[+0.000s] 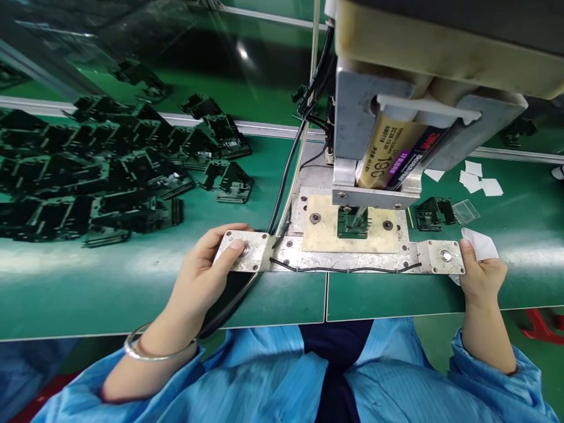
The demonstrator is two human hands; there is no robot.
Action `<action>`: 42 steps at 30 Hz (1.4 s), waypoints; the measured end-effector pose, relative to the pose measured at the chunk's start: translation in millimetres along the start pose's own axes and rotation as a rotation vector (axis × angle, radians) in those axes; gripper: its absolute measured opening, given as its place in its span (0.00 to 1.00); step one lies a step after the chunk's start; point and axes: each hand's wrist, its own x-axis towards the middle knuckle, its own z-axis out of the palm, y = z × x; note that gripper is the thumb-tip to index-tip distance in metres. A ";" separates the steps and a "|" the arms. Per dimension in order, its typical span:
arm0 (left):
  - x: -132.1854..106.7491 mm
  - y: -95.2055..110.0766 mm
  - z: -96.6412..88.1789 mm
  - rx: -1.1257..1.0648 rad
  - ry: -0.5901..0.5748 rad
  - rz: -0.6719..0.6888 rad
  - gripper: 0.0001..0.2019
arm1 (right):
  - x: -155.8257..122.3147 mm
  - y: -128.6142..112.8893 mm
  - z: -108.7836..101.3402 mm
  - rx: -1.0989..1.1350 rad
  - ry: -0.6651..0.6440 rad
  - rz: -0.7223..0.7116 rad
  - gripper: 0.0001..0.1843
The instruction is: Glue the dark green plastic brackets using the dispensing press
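My left hand rests on the left metal button plate of a dispensing machine, thumb pressing its round button. My right hand sits beside the right button plate, fingers closed around a white wipe; its button is uncovered. Between the plates, a small dark green part sits in a beige fixture under the nozzle of a glue cartridge held in the machine head.
A large pile of black plastic parts covers the green bench at left. One black part and a clear piece lie right of the fixture, with white paper squares behind. Black cables run from the machine.
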 end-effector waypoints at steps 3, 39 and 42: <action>0.7 -1.8 0.0 0.008 -0.005 0.017 0.25 | -0.8 0.4 -1.5 -0.014 0.009 0.000 0.44; -1.2 1.5 -0.6 0.030 0.005 -0.011 0.27 | 2.1 8.2 2.3 -0.019 -0.037 0.023 0.42; -1.2 0.9 -1.2 0.047 0.010 -0.009 0.27 | 2.4 7.9 2.9 -0.016 -0.051 0.031 0.42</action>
